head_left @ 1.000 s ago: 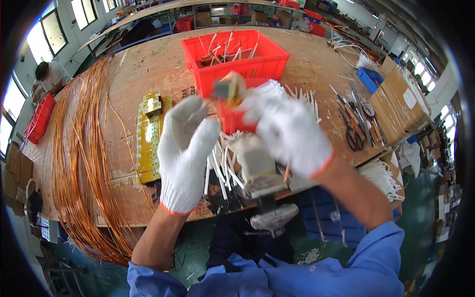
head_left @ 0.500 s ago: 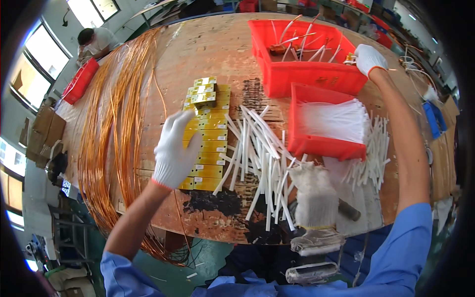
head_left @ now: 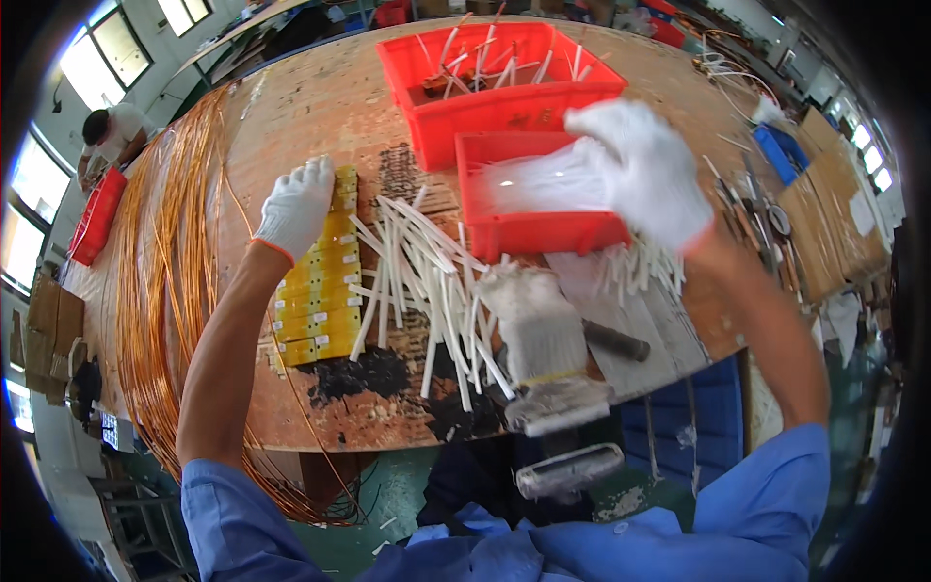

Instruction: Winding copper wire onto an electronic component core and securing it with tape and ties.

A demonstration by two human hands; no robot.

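My left hand (head_left: 299, 209), in a white glove, rests at the far end of a row of yellow-wrapped flat pieces (head_left: 315, 296). Its fingers are curled down and pressed together; what they grip is hidden beneath the glove. My right hand (head_left: 645, 175), also gloved, is above the right side of a small red bin (head_left: 553, 233) filled with thin white strands (head_left: 543, 184). Motion smears its fingers, so I cannot make out whether anything is between them. Loose white tubes (head_left: 427, 281) lie in a heap between the yellow pieces and that bin.
A larger red bin (head_left: 485, 121) with white-sleeved parts stands behind. Long copper-coloured wires (head_left: 165, 252) run down the left. A cloth-wrapped fixture (head_left: 533, 320) sits at the front edge. Hand tools (head_left: 756, 209) and a blue tray (head_left: 779, 150) lie right. Another person (head_left: 121, 136) sits far left.
My right hand has left the large bin's right edge and come nearer, over the small bin. My left hand has moved onto the stacked yellow blocks' place, covering them. The view has turned right.
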